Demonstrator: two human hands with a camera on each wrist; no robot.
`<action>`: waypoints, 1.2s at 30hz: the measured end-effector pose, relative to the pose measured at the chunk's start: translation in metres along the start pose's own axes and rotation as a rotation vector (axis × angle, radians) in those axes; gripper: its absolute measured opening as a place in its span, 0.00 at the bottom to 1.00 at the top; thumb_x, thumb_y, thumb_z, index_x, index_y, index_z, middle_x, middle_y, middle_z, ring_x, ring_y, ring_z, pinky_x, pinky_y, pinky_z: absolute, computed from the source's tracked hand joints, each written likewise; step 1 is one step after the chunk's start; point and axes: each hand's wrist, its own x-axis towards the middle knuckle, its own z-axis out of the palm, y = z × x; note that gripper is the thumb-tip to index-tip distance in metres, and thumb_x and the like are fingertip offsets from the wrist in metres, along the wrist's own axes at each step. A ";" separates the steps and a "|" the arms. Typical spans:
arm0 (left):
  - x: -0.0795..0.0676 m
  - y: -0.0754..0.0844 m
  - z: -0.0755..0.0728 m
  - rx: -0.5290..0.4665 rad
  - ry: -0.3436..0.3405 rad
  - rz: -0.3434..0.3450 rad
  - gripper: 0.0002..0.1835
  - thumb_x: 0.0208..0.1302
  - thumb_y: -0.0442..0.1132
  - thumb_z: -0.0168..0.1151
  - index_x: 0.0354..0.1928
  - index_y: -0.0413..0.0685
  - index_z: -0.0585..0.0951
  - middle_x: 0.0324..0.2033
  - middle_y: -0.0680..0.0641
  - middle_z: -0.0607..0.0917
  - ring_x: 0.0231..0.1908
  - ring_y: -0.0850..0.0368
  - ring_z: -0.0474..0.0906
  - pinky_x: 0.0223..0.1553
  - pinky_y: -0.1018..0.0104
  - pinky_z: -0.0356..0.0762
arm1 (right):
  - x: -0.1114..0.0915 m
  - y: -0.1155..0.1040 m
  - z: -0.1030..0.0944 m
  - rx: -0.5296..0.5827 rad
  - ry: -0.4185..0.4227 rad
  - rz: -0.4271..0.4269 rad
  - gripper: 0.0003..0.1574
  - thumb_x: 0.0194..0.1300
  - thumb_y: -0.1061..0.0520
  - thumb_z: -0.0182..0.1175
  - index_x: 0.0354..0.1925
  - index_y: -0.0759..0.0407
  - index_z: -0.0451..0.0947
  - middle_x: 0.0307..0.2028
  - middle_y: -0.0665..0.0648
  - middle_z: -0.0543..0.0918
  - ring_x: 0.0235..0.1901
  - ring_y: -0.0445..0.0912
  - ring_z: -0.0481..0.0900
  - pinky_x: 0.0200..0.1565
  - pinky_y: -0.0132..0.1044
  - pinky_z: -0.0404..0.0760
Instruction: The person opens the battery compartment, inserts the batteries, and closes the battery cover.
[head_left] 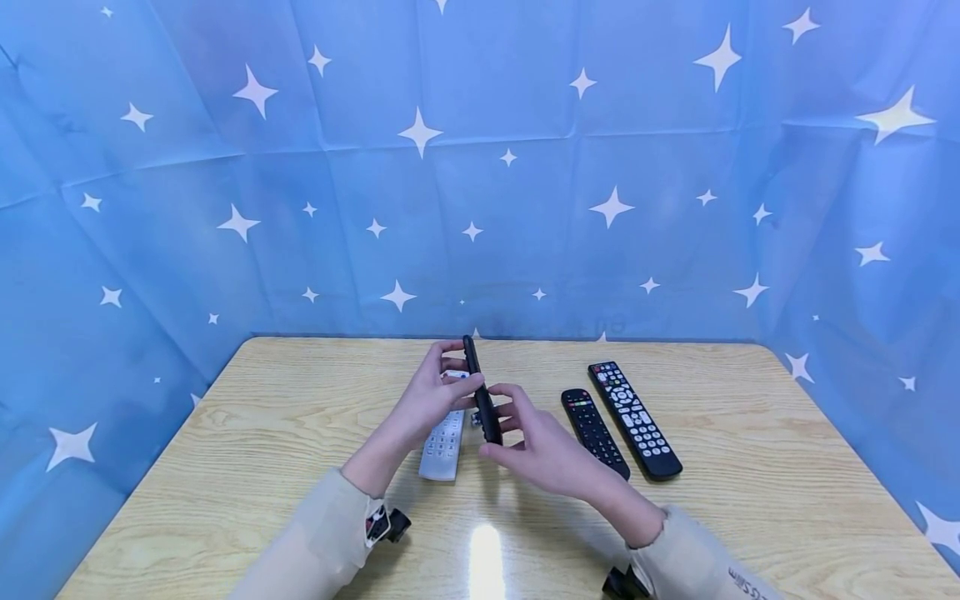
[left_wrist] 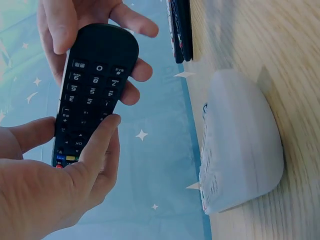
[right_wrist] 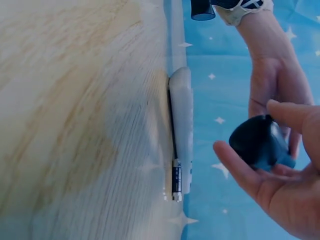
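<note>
Both hands hold a black remote control (head_left: 483, 404) up above the table, turned on its edge. My left hand (head_left: 429, 398) grips the far part between thumb and fingers. Around the near end curl the thumb and fingers of my right hand (head_left: 538, 442). In the left wrist view the remote's button side (left_wrist: 92, 100) shows number keys and a row of coloured keys, partly covered by the left fingers. Beneath the left hand lies a white remote control (head_left: 442, 446). A small cylindrical battery (right_wrist: 176, 177) rests beside it in the right wrist view.
To the right, a shorter black remote (head_left: 596, 433) and a longer black remote with white keys (head_left: 637, 421) lie side by side on the wooden table (head_left: 750, 500). A blue curtain with white stars (head_left: 510, 200) hangs behind the table's far edge.
</note>
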 end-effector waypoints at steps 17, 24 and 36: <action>-0.001 -0.002 -0.003 -0.024 0.048 0.018 0.31 0.74 0.34 0.61 0.73 0.39 0.60 0.58 0.33 0.73 0.52 0.43 0.81 0.49 0.52 0.85 | 0.000 0.003 -0.002 -0.037 0.081 -0.046 0.41 0.69 0.50 0.69 0.74 0.51 0.64 0.60 0.60 0.80 0.53 0.51 0.82 0.49 0.43 0.85; -0.002 -0.002 -0.003 -0.022 0.063 0.018 0.29 0.74 0.33 0.62 0.71 0.40 0.62 0.59 0.33 0.73 0.53 0.42 0.81 0.49 0.52 0.85 | 0.001 0.005 -0.001 -0.146 0.139 -0.136 0.41 0.67 0.54 0.72 0.73 0.56 0.68 0.62 0.59 0.78 0.50 0.51 0.83 0.48 0.39 0.85; -0.003 -0.002 -0.004 -0.024 0.073 0.035 0.24 0.73 0.30 0.62 0.66 0.41 0.68 0.54 0.35 0.76 0.49 0.44 0.84 0.45 0.51 0.86 | 0.001 0.003 -0.002 -0.318 0.205 -0.210 0.39 0.60 0.57 0.77 0.67 0.57 0.73 0.53 0.56 0.83 0.43 0.46 0.82 0.41 0.36 0.87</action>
